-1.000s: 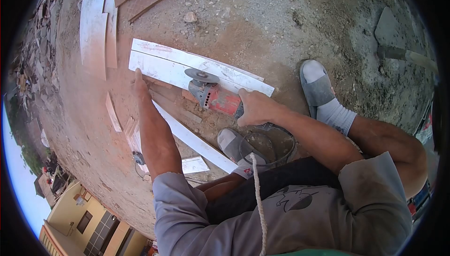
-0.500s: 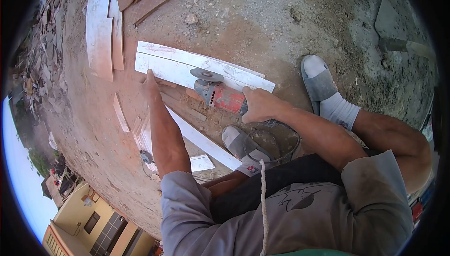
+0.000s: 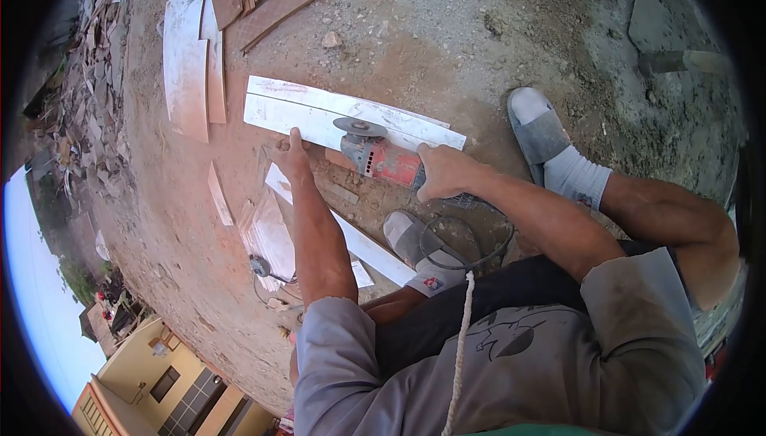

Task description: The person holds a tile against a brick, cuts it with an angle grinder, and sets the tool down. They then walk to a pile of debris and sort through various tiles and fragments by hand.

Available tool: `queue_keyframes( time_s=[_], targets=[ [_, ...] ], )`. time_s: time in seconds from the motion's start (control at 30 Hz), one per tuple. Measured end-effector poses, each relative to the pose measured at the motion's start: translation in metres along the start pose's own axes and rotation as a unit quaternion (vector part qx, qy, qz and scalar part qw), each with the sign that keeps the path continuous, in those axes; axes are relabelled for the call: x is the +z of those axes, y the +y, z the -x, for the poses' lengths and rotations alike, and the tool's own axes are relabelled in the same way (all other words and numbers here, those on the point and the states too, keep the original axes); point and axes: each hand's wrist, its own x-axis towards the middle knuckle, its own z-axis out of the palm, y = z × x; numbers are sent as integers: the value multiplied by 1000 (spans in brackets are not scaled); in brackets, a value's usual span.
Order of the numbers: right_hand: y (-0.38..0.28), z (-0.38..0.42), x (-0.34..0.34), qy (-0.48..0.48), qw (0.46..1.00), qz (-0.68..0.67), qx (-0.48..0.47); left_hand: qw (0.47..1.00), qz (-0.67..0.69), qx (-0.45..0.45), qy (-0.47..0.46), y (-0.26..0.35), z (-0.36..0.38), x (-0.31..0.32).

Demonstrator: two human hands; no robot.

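The person's right hand (image 3: 447,171) is closed around the body of a red angle grinder (image 3: 387,161), whose disc lies over the white strip (image 3: 319,109) ahead of both hands, while the left hand (image 3: 294,149), its grip unclear, has a finger at the strip's near edge.

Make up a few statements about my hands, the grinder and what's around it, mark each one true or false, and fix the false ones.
1. Your right hand holds the red grinder. True.
2. Your left hand is on the grinder too. False; it is at the near edge of the white piece.
3. A dark line runs lengthwise along the white piece. True.
4. Your feet are bare. False; they have socks and gray slippers on.
5. The grinder's disc is over the white piece. True.
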Motion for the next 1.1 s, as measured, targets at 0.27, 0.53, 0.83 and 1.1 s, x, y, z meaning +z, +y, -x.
queue_keyframes(
  time_s=[0.27,0.53,0.83,1.1],
  targets=[
    [3,0,2,2,1000,-1,-1,1000,1,-3,-3,-4,-10,-3],
    [5,2,3,2,1000,5,5,1000,-5,-9,19,2,-6,-1],
    [9,8,3,1,1000,7,6,998,-6,-57,17,15,0,2],
    [10,8,4,13,1000,9,8,997,-43,-28,59,10,0,6]
  ],
)
